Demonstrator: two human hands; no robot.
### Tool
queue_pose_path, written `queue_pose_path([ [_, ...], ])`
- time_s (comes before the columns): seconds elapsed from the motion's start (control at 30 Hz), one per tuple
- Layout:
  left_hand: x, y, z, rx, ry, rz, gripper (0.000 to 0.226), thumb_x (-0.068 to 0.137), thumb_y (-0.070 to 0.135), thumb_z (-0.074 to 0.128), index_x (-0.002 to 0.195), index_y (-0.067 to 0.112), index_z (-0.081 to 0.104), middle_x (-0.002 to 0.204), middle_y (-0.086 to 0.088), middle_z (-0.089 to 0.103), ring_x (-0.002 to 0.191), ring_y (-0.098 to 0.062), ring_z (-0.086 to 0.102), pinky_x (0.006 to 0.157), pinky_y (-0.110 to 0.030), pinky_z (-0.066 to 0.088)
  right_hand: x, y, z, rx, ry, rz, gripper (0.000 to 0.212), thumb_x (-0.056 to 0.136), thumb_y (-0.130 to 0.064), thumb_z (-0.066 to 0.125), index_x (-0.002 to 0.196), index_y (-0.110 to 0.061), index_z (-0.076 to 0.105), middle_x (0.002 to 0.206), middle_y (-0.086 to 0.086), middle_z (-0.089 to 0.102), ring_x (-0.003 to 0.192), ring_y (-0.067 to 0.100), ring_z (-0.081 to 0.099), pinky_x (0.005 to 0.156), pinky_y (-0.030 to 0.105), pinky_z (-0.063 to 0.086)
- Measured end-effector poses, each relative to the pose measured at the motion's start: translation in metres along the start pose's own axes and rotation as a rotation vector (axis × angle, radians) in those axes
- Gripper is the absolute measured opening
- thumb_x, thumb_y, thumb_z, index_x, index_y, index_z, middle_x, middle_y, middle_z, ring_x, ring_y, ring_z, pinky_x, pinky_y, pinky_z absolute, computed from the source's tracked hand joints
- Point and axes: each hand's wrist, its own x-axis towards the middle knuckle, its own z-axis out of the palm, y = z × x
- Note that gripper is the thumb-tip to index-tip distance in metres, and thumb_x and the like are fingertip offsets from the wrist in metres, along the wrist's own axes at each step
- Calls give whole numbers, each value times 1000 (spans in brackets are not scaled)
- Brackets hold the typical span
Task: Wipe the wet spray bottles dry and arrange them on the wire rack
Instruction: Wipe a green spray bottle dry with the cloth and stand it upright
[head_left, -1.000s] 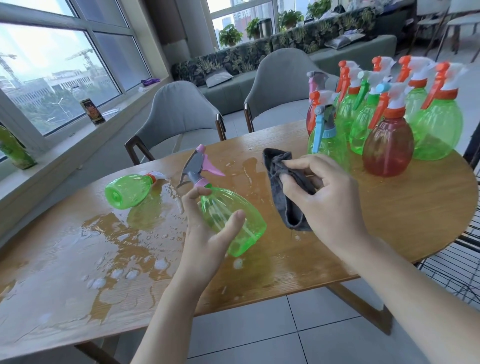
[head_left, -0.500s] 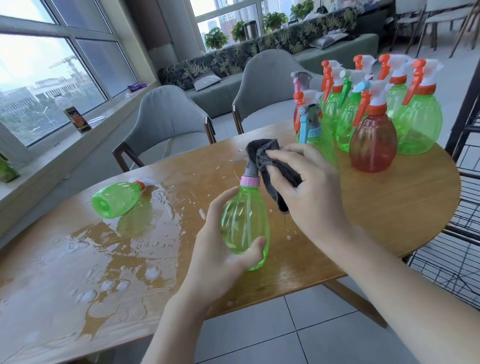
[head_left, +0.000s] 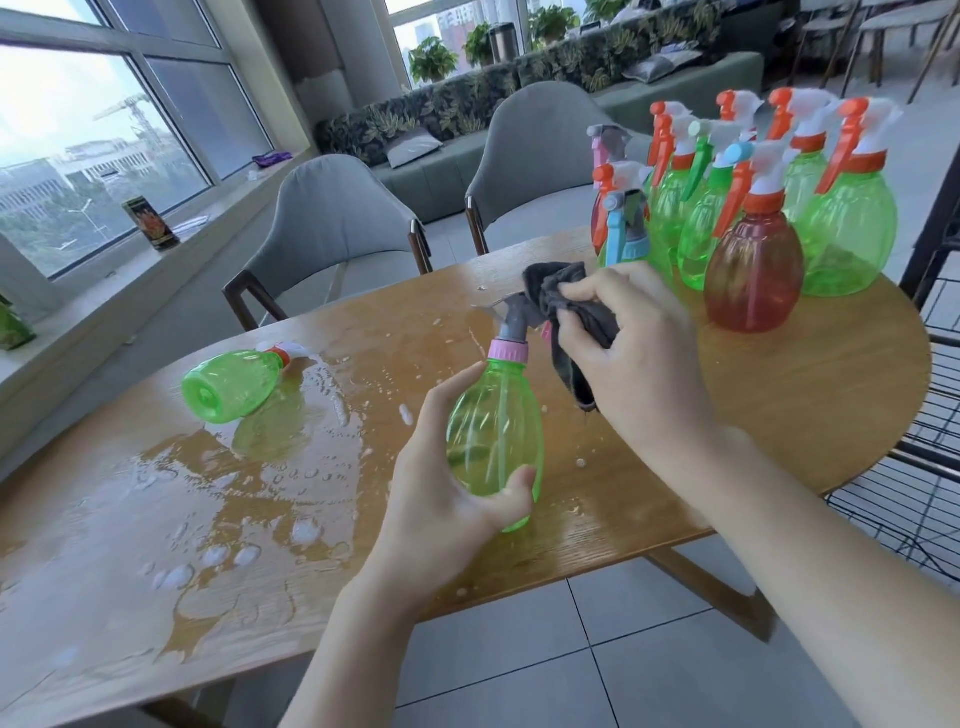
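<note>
Fingers (head_left: 587, 296) of right hand (head_left: 639, 364): pinch grey cloth (head_left: 582, 306) against trigger head (head_left: 514, 309), at top of held bottle (head_left: 496, 431). Left hand (head_left: 447, 499): wraps bottle belly, over counter (head_left: 779, 395) near edge. Long axis upright; body directly below cloth. Wire rack (head_left: 930, 467) right of bottle.

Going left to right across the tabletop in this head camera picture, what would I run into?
Lying green bottle → left hand gripping an upright green bottle → grey cloth pinched in the right hand → red bottle → wire rack.
</note>
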Motion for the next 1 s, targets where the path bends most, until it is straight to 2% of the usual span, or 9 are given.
queue_pose_path([
  [0.1,-3,-2,0,-19,31,1,81,77,19,84,147,40,47,135,25,62,133,-8,60,106,-22,49,-8,-2,3,-20,14,-20,14,89,-1,74,103,-1,71,103,14,62,87,4,47,83,-1,34],
  [0.23,-9,-7,-6,-77,94,-40,80,77,17,85,147,34,51,136,14,66,133,-14,62,111,-38,50,-32,-6,10,-21,-123,-70,16,86,4,75,101,0,71,106,14,62,90,14,56,83,11,39],
  [0.37,-14,-7,-14,-76,104,-56,79,77,18,86,146,32,51,136,17,66,133,-11,62,111,-35,51,-37,-11,11,-24,-129,-104,17,87,3,75,104,0,72,106,15,62,92,16,57,84,16,43],
  [0.47,-16,-8,-15,-70,98,-57,79,77,16,86,146,31,51,135,17,66,132,-12,62,112,-36,50,-30,-13,12,-6,-91,-142,17,90,0,73,107,0,73,106,14,63,93,18,59,85,18,46],
  [0.57,-17,-10,-15,-80,124,-71,78,78,18,86,147,30,52,138,13,66,135,-14,61,114,-44,49,-35,-14,15,-12,-137,-131,15,88,2,74,103,-1,73,105,13,62,91,21,61,81,23,50],
  [0.67,-18,-13,-20,-121,158,-103,74,78,21,86,144,35,53,138,10,67,133,-16,63,113,-52,51,-45,-9,15,-28,-217,-73,15,84,3,76,98,-2,73,101,9,61,88,25,62,74,33,55],
  [0.8,-18,-15,-27,-155,155,-135,72,76,33,85,141,41,54,135,10,68,129,-16,66,111,-53,53,-37,-12,7,124,-149,89,17,88,-3,76,103,-10,74,100,0,66,88,5,61,80,15,50],
  [0.9,-19,-14,-27,-142,127,-134,74,75,36,84,142,39,53,134,9,69,128,-19,66,111,-54,52,-25,-22,8,336,-69,323,15,98,-14,69,111,-20,70,106,-8,72,99,3,68,88,26,57],
  [1.0,-19,-15,-26,-120,106,-117,76,77,26,86,145,36,52,138,8,67,134,-21,63,115,-55,49,-17,-28,16,485,-99,443,18,105,-17,59,119,-25,67,110,-12,73,102,0,68,87,21,55],
])
